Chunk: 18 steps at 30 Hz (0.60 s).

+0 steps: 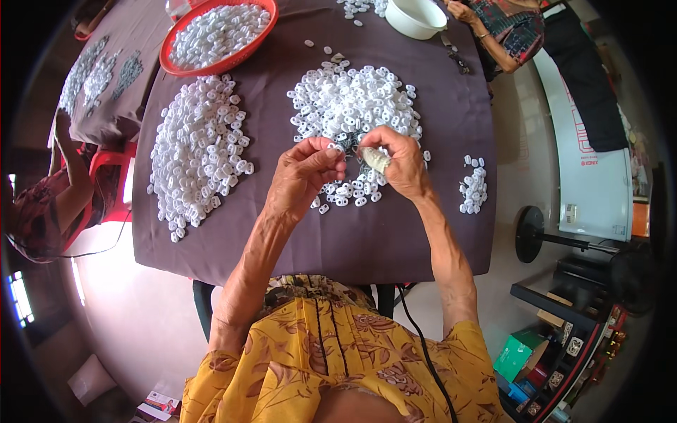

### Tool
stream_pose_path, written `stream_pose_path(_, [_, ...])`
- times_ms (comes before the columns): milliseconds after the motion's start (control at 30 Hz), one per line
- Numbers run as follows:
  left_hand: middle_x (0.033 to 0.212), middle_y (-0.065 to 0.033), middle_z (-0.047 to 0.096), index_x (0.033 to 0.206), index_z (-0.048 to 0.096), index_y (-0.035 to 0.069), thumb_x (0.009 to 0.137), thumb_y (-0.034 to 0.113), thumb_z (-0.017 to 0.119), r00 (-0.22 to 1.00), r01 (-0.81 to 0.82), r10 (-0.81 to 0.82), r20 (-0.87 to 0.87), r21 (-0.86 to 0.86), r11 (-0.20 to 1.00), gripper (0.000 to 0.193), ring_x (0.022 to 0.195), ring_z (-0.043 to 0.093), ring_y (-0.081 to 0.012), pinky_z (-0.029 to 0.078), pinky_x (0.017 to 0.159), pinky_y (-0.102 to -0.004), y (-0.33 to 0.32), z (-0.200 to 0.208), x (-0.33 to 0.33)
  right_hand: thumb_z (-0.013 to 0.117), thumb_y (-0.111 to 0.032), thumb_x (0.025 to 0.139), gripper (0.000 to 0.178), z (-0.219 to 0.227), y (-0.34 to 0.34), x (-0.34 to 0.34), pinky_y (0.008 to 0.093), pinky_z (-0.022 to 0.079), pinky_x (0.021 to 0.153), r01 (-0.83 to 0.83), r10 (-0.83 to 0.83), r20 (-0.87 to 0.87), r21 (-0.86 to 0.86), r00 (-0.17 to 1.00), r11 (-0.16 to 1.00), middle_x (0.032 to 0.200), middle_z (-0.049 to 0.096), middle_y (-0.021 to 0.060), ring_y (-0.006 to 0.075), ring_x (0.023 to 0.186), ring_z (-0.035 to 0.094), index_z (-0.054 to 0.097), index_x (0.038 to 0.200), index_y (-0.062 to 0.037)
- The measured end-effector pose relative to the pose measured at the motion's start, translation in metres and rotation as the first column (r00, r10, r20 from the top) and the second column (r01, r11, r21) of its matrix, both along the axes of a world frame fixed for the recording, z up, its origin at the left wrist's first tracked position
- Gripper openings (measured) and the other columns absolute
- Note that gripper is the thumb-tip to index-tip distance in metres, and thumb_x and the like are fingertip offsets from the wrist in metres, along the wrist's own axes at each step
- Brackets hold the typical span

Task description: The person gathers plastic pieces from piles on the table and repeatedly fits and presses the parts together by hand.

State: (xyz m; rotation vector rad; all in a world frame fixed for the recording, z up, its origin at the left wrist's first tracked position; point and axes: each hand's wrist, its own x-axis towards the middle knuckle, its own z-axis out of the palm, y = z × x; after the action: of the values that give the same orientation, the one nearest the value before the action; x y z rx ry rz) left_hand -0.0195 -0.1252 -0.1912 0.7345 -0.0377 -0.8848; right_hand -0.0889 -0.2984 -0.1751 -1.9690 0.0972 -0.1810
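Observation:
My left hand (pixel 305 171) pinches a small white plastic piece (pixel 334 148) between thumb and forefinger, over the near edge of a middle heap of white plastic pieces (pixel 352 99). My right hand (pixel 397 161) is curled close beside it, its bandaged thumb (pixel 376 160) pressed on a small dark part (pixel 350 146) between the two hands. Both hands hover above the dark brown tablecloth (pixel 317 240).
A long heap of white pieces (pixel 197 151) lies left, a small cluster (pixel 473 185) right. A red basket (pixel 218 32) of pieces and a white bowl (pixel 416 15) stand at the far edge. One person sits left (pixel 49 204), another far right (pixel 508 32). A second table (pixel 106 70) holds more pieces.

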Motion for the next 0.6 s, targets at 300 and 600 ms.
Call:
stream_pose_path(300, [0.08,-0.0075,0.059,0.088,0.056,0.0,0.082,0.002,0.056,0.993,-0.015,0.019,0.116,-0.029,0.999,0.006,0.068,0.057,-0.0152,0.049,0.064,-0.0287,-0.015,0.033,-0.016,0.051,0.007,0.07,0.019,0.053,0.004,-0.006,0.0241,0.045,0.075,-0.127,0.102,0.234,0.098,0.967,0.987,0.085,0.058,0.0068,0.0131,0.081,0.056,0.061,0.085,0.0017])
stream_pose_path(600, [0.075,-0.0045,0.059,0.084,0.059,0.0,0.078,0.004,0.063,0.98,-0.098,0.091,0.174,0.031,0.995,0.009,0.066,0.055,-0.012,0.045,0.063,-0.0252,-0.012,0.045,-0.026,0.054,0.008,0.077,0.02,0.062,0.014,-0.013,0.021,0.045,0.071,-0.045,0.041,0.241,0.011,0.97,0.999,0.087,0.06,0.0052,0.0098,0.08,0.057,0.059,0.094,0.0006])
